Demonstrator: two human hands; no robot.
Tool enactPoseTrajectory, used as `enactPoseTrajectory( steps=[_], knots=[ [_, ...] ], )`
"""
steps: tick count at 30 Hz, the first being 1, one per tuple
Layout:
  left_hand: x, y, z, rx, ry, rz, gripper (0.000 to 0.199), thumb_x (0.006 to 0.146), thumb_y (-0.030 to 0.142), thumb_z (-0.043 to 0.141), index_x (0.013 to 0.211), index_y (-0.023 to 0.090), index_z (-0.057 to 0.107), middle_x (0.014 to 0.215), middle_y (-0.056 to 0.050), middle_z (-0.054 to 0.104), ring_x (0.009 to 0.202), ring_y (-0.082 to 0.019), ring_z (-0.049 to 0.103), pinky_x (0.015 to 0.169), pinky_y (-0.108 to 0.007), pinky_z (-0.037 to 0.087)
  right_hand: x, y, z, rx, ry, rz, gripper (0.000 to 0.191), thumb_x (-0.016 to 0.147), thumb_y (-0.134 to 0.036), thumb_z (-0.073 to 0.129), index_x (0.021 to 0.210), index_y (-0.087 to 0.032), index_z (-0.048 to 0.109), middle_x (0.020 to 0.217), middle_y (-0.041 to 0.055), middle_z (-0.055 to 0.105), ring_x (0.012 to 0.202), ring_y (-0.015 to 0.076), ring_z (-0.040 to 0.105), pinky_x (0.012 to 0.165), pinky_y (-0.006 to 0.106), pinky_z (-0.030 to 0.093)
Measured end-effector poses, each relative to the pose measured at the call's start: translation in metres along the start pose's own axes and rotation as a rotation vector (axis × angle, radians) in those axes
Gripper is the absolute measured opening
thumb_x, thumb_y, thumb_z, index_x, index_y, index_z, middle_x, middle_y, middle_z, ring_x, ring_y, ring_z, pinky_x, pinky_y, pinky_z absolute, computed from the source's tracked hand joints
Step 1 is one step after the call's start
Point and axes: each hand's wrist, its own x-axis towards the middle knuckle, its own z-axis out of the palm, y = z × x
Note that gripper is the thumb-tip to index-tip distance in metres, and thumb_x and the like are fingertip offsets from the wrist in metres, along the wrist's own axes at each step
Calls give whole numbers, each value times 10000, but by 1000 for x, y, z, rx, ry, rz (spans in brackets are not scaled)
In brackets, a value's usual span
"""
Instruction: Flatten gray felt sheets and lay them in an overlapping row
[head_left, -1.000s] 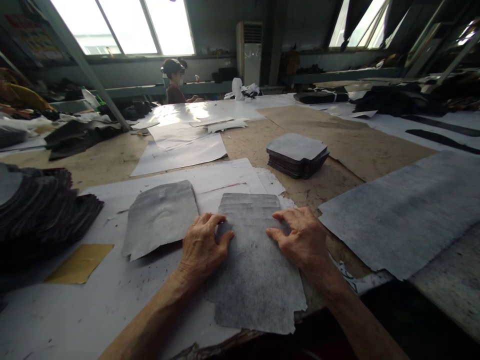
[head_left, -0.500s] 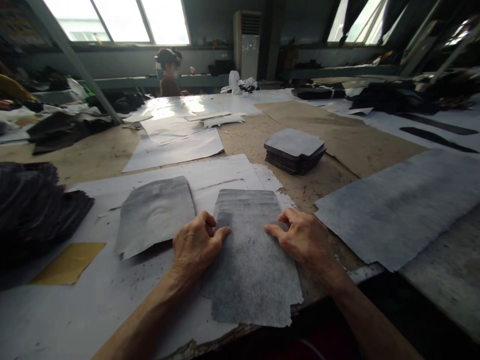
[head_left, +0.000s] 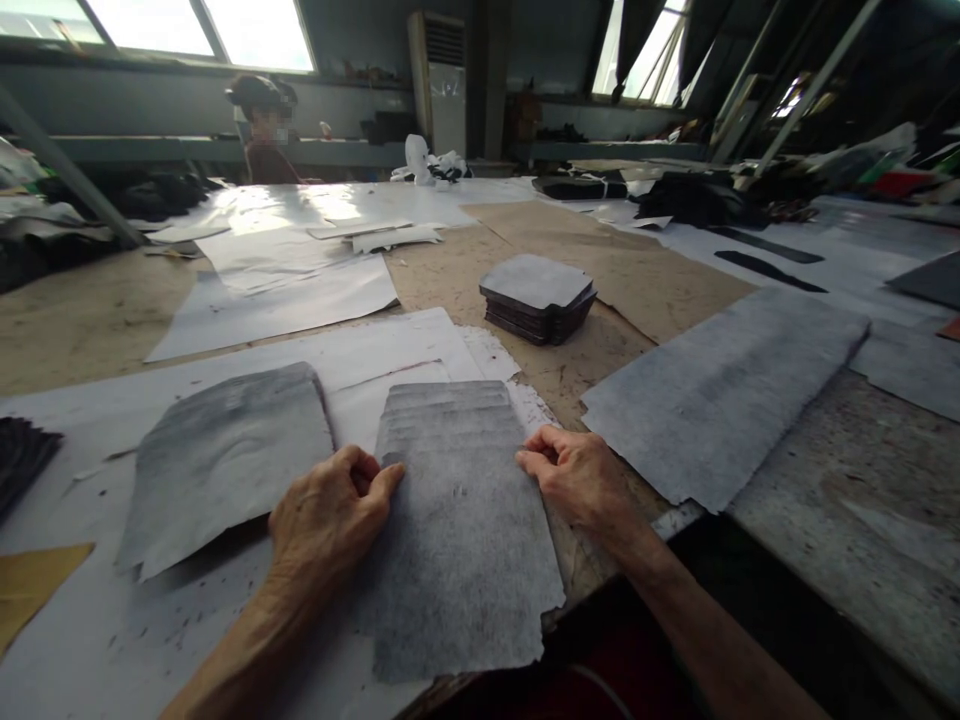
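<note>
A grey felt-like sheet (head_left: 457, 540) with notched lower corners lies before me, its near end reaching past the table edge. Several cross creases run along its far end. On its left edge, my left hand (head_left: 334, 510) is closed in a pinch, thumb on top. My right hand (head_left: 574, 475) pinches the right edge at about the same height. Left of my left hand rests a curved, bulging grey piece (head_left: 232, 450), its near edge lifted off the white paper. Beyond my hands stands a neat stack of dark pieces with grey tops (head_left: 536, 295).
Larger grey sheet (head_left: 720, 395) lies to the right. White paper (head_left: 217, 640) covers the table at left, with a tan scrap (head_left: 37, 585) and a dark pile (head_left: 22, 455). A dark gap (head_left: 742, 570) opens at the table's near right. Another person (head_left: 262, 130) is at the far side.
The view has turned right, so everything sits further left. My thumbs have drawn outward from over the sheet to its edges, and the darker patch by the left thumb no longer shows.
</note>
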Motion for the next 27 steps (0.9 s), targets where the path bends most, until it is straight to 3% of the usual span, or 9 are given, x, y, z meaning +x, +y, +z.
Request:
enactPoseTrajectory(
  steps=[9,27],
  knots=[
    [1,-2,-4,-55,-72,-25,244,703,422,561,579,212,568,605,-12,603,638,-198,563,543,-283,294,5,1,-2,26,38,20,139,627,-309,614,512,-229,611,459,-33,554,446,135,492,451,242,320],
    [4,-5,-7,-75,-153,-15,277,697,448,491,587,228,617,552,-20,603,601,-227,561,533,-291,311,6,1,-1,41,3,79,143,656,-287,615,537,-208,605,522,-23,586,527,136,515,501,237,338]
  ],
)
